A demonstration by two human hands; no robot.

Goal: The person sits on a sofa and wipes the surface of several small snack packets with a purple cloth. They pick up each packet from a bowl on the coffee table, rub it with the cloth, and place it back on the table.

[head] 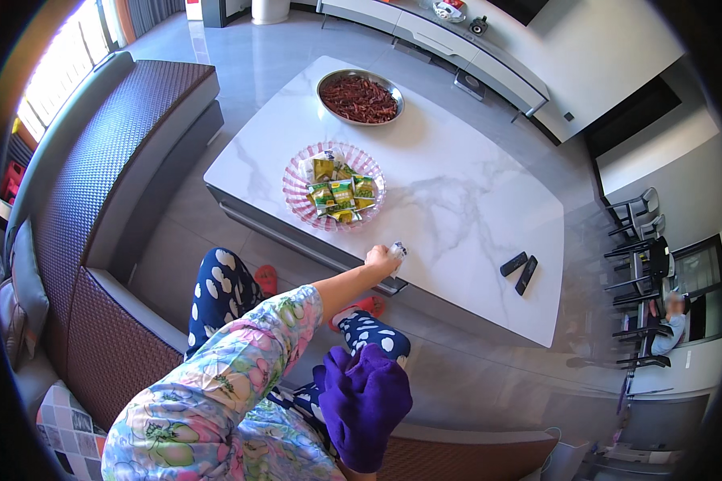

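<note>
My left hand (382, 261) reaches to the front edge of the marble-patterned coffee table (451, 198). Its fingers close on a small crumpled clear plastic wrapper (399, 251) with dark print. Lower down, above my lap, a bunched purple cloth (367, 400) covers my right hand, which carries it; the fingers are hidden and only some of the wrist (358, 474) shows. Nearest to the left hand on the table is a pink-and-clear fluted bowl (292, 195) heaped with green and yellow snack packets (342, 193).
A round metal pan (401, 114) of dried red chillies (361, 99) sits at the table's far end. Two black remotes (520, 272) lie on the right. A woven brown sofa (117, 144) runs along the left. Dining chairs (635, 264) and a seated person (671, 327) are farther right.
</note>
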